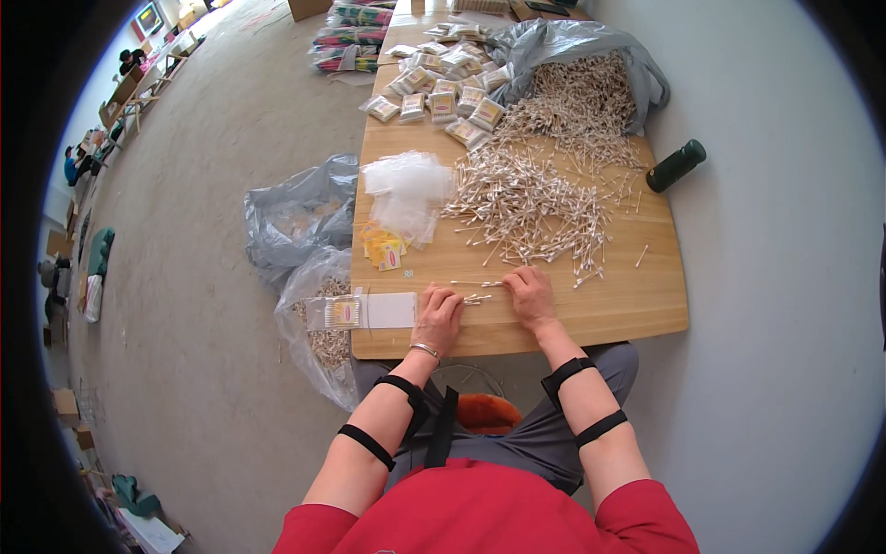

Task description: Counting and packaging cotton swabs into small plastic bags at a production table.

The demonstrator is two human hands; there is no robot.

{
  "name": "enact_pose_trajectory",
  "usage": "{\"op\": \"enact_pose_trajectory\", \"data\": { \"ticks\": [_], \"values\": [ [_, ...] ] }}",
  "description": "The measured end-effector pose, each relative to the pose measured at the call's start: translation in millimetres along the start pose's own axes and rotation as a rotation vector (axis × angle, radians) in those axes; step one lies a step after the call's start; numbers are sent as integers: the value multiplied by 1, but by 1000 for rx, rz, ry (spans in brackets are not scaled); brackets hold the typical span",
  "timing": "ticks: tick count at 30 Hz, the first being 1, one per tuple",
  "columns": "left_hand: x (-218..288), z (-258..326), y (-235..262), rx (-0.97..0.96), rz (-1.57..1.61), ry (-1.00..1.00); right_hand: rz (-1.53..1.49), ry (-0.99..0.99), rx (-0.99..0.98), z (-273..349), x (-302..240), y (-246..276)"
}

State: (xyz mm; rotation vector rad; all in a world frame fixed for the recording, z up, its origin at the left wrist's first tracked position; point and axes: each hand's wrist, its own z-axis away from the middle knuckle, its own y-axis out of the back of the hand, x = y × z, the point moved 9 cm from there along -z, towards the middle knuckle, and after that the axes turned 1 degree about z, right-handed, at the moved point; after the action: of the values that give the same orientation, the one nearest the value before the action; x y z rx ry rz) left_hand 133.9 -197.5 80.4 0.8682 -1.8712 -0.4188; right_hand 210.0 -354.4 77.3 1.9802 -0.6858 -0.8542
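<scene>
Close to the table's near edge, my left hand (437,316) is closed on a small bunch of cotton swabs (476,299), whose tips stick out to the right. Just right of it, my right hand (531,294) pinches a cotton swab (492,284) between thumb and fingers. Beyond both hands spreads a loose pile of cotton swabs (531,203). Beside my left wrist lies a white rectangular block (392,310), with a clear packet of swabs in a row (342,312) at its left end, over the table's edge.
Clear empty bags (401,189) and yellow cards (384,247) lie on the left side. Filled packets (443,102) are heaped farther back, beside a grey bag (572,39) spilling swabs. A dark green bottle (676,166) stands near the right wall. Plastic sacks (305,222) sit left of the table.
</scene>
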Motion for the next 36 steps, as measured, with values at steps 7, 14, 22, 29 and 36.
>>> {"op": "enact_pose_trajectory", "data": {
  "ticks": [7, 14, 22, 29, 36],
  "values": [
    [-3, 3, -3, -50, -4, -22, 89, -197, 97, -1, 0, 3],
    [6, -2, 0, 17, -111, -1, -45, -137, -28, -16, -38, -22],
    [-3, 0, -5, -74, -80, 39, 17, -597, 138, 38, 1, 21],
    [-7, 2, -11, -99, -64, 20, -173, -509, 33, 15, 17, -5],
    [-7, 1, -10, -117, -47, 93, -129, -456, 58, -19, 11, -19]
  ]
}}
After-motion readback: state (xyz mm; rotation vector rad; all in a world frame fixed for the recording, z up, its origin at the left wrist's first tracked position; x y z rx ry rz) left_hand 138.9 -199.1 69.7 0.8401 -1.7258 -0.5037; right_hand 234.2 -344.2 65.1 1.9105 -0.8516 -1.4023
